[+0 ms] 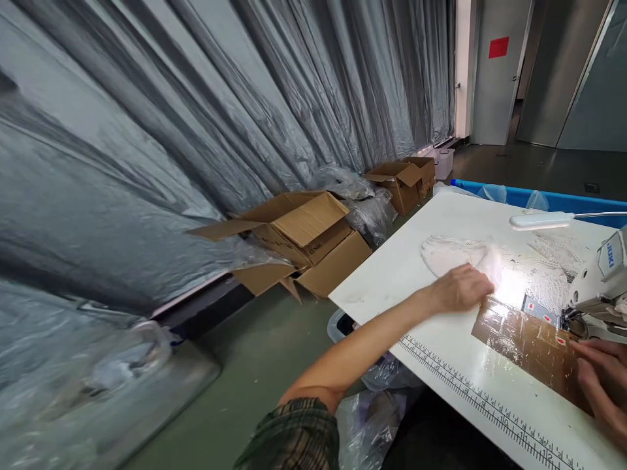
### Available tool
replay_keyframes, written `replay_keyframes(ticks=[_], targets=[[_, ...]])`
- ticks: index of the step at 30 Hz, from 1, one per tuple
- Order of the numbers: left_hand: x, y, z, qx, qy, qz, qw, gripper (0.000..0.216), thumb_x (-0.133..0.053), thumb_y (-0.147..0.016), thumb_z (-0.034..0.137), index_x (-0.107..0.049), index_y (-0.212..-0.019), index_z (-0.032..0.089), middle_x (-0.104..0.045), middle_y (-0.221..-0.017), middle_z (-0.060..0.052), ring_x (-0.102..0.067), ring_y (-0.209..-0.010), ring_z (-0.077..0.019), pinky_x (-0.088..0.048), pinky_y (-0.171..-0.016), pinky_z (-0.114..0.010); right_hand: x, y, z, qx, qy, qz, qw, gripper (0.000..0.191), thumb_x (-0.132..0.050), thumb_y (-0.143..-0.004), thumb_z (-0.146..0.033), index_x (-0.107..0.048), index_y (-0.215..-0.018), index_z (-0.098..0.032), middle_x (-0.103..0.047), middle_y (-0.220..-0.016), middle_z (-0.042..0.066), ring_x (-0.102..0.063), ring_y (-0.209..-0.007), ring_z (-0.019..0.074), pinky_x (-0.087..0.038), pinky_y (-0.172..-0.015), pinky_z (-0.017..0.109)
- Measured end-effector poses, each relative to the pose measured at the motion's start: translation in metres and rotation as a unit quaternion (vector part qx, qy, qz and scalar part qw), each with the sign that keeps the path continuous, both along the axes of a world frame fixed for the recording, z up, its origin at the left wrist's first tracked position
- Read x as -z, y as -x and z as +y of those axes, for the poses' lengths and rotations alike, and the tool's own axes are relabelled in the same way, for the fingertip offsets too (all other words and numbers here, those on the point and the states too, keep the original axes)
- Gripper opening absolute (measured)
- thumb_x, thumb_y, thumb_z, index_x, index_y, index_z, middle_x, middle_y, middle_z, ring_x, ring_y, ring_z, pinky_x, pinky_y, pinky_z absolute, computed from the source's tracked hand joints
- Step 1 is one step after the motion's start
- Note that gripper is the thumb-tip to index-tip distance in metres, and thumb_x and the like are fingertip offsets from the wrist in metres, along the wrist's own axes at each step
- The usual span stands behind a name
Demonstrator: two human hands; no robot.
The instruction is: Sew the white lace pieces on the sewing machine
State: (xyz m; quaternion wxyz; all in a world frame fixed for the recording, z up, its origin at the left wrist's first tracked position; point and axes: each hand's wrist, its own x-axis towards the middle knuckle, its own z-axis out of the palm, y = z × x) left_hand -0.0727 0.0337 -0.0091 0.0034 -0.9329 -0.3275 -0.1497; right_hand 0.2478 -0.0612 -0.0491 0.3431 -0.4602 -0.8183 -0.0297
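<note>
Right of centre in the frame, the left hand (463, 288) is curled closed, pinching white lace cloth (453, 251) that lies on the white tabletop (386, 281). At the lower right edge, the right hand (605, 375), partly cut off, has its fingers loosely extended and pressing on the brown board (526, 343), not wrapped around anything. The sewing machine (605, 277) stands just above that hand, at the right edge.

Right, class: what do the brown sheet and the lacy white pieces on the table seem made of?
Brown sheet: probably cardboard with a glossy, film-like surface, judging by its crinkled highlights.
Lacy white pieces: likely textile lace, fairly matt, from the openwork pattern; fibre unclear.
</note>
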Motion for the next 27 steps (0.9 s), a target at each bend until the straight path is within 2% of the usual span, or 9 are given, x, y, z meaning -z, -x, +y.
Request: replay_keyframes(ticks=[4,7,10,13,16,18,20,24,27], targets=[[-0.009,-0.043,-0.039,0.153,0.050,-0.015,0.987,0.018,-0.048,-0.101,0.014,-0.065,-0.097,0.016,-0.073,-0.085,-0.006,-0.068,-0.077,-0.0148,-0.056,-0.073,-0.029,-0.037,0.034,-0.012,-0.090,-0.006,0.001,0.996,0.055,-0.055,-0.094,-0.038,-0.046,-0.147,-0.028,-0.059,-0.129,0.014,-0.065,-0.110,0.0287,-0.062,-0.083,0.041],[-0.024,-0.056,-0.071,0.223,0.165,-0.134,0.951,0.009,-0.054,-0.100,0.018,-0.062,-0.097,0.016,-0.073,-0.088,-0.006,-0.069,-0.085,-0.0131,-0.058,-0.080,-0.025,-0.052,0.037,-0.026,-0.130,0.117,0.001,0.985,0.038,-0.057,-0.093,-0.041,-0.065,-0.127,-0.028,-0.063,-0.129,0.014,-0.061,-0.120,0.0310,-0.059,-0.091,0.045],[-0.043,-0.051,-0.089,0.199,0.249,-0.258,0.912,0.008,-0.058,-0.098,0.023,-0.058,-0.091,0.018,-0.070,-0.083,-0.004,-0.067,-0.077,-0.0124,-0.056,-0.069,-0.024,-0.059,0.024,-0.049,-0.129,0.335,0.036,0.933,0.030,-0.055,-0.095,-0.049,-0.072,-0.109,-0.027,-0.067,-0.124,0.011,-0.066,-0.113,0.0262,-0.057,-0.096,0.042],[-0.056,-0.042,-0.093,0.126,0.308,-0.295,0.896,0.010,-0.061,-0.091,0.025,-0.055,-0.084,0.021,-0.066,-0.081,-0.001,-0.061,-0.069,-0.0110,-0.054,-0.063,-0.025,-0.066,0.010,-0.066,-0.116,0.464,0.119,0.870,0.038,-0.058,-0.092,-0.058,-0.071,-0.107,-0.025,-0.069,-0.121,0.010,-0.067,-0.106,0.0237,-0.057,-0.093,0.038],[-0.059,-0.040,-0.088,0.073,0.353,-0.288,0.887,0.009,-0.061,-0.085,0.024,-0.053,-0.082,0.021,-0.063,-0.081,0.000,-0.058,-0.069,-0.0110,-0.053,-0.063,-0.025,-0.077,0.001,-0.064,-0.129,0.571,0.167,0.793,0.045,-0.056,-0.091,-0.064,-0.071,-0.087,-0.022,-0.071,-0.096,0.006,-0.066,-0.076,0.0171,-0.058,-0.068,0.028],[-0.055,-0.043,-0.081,0.040,0.361,-0.270,0.892,0.008,-0.060,-0.083,0.025,-0.054,-0.085,0.021,-0.061,-0.083,0.000,-0.057,-0.072,-0.0116,-0.053,-0.065,-0.025,-0.081,-0.004,-0.051,-0.124,0.606,0.197,0.761,0.048,-0.060,-0.086,-0.068,-0.071,-0.083,-0.021,-0.065,-0.077,0.002,-0.057,-0.059,0.0127,-0.053,-0.054,0.025],[-0.047,-0.047,-0.071,0.011,0.343,-0.246,0.906,0.014,-0.060,-0.082,0.023,-0.055,-0.095,0.020,-0.063,-0.089,-0.001,-0.058,-0.074,-0.0122,-0.053,-0.066,-0.026,-0.080,-0.010,-0.034,-0.093,0.591,0.222,0.770,0.051,-0.065,-0.080,-0.071,-0.072,-0.086,-0.021,-0.061,-0.068,0.000,-0.052,-0.054,0.0115,-0.049,-0.050,0.024],[-0.029,-0.057,-0.042,0.004,0.251,-0.145,0.957,0.036,-0.060,-0.086,0.022,-0.053,-0.121,0.016,-0.064,-0.109,-0.008,-0.063,-0.081,-0.0156,-0.053,-0.065,-0.029,-0.063,-0.024,-0.004,0.039,0.501,0.209,0.839,0.052,-0.065,-0.077,-0.068,-0.074,-0.096,-0.021,-0.066,-0.069,0.003,-0.057,-0.057,0.0154,-0.046,-0.047,0.027],[-0.020,-0.066,-0.013,0.033,0.149,-0.081,0.985,0.026,-0.046,-0.098,0.025,-0.059,-0.119,0.017,-0.062,-0.125,-0.013,-0.066,-0.086,-0.0177,-0.054,-0.072,-0.034,-0.049,-0.031,0.007,0.102,0.425,0.141,0.888,0.045,-0.064,-0.079,-0.062,-0.077,-0.097,-0.023,-0.068,-0.068,0.003,-0.060,-0.058,0.0187,-0.048,-0.047,0.030]])
